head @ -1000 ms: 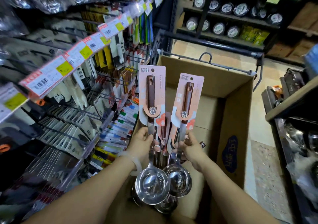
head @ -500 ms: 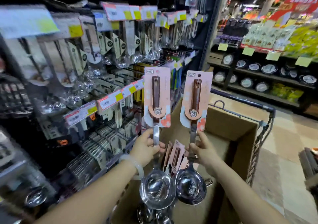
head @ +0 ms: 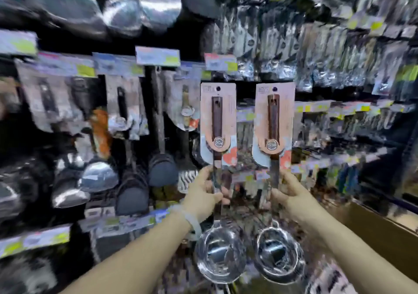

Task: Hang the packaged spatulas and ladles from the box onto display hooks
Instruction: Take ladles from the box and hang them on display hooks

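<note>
I hold two packaged steel ladles upright in front of the display wall. My left hand [head: 204, 194] grips the shaft of the left ladle [head: 218, 122], whose pink card with a hang hole points up and whose shiny bowl hangs below my wrist. My right hand [head: 291, 194] grips the shaft of the right ladle [head: 273, 122], a matching pink-carded one. The cardboard box [head: 380, 232] shows only as a brown corner at the lower right. The picture is blurred by motion.
Rows of hooks [head: 158, 104] carry hanging spatulas, ladles and dark utensils to the left. Price tags [head: 157, 55] line the rails. Packed bagged utensils [head: 316, 52] fill the upper right. Large steel bowls [head: 140, 6] hang overhead.
My view has swung up and left from the box toward the display wall. Both hands have risen with the two ladles, still held side by side.
</note>
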